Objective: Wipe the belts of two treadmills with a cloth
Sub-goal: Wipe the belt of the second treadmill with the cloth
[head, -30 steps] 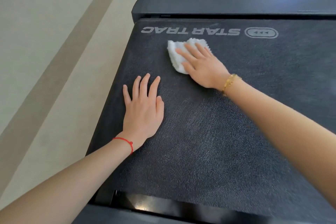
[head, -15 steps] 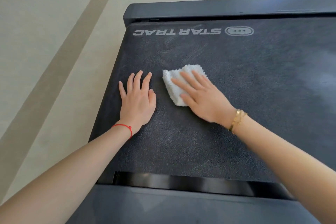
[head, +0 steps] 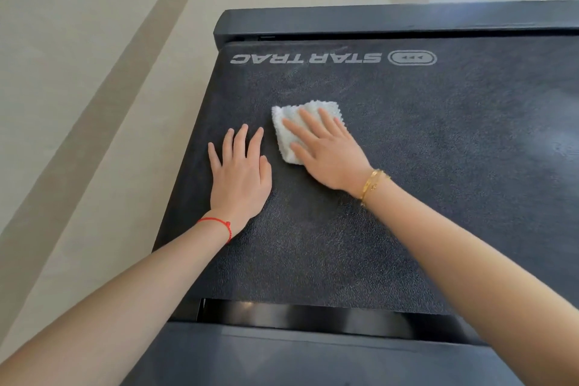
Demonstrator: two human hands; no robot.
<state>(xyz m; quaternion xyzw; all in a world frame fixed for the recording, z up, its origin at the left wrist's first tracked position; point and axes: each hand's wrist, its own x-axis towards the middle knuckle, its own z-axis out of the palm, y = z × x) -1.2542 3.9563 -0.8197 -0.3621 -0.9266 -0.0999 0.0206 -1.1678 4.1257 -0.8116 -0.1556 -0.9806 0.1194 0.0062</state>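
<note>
White cloth (head: 305, 130) sits mid-belt (head: 438, 166), my right hand (head: 329, 155) pressing it flat, fingers straight — left hand (head: 239, 177) flat at its 9 o'clock. Mid-wipe; next stroke prob. needs steady pressure twd 3 o'clock.

Dark treadmill belt (head: 438, 197), black and finely textured, flat and level, filling most of the view from the near gap to the far end cap. Printed near the far end with the words STAR TRAC and an oval logo in pale grey, upside down as seen from here. Faint smeared streaks just below that lettering; a paler sheen toward the right edge. White cloth (head: 283, 131), small, fluffy, with a zigzag edge, folded into a rough square and lying flat on the left half of the belt, turned cornerwise. Partly covered by flat fingers pressing on it; far and left corners showing.
</note>
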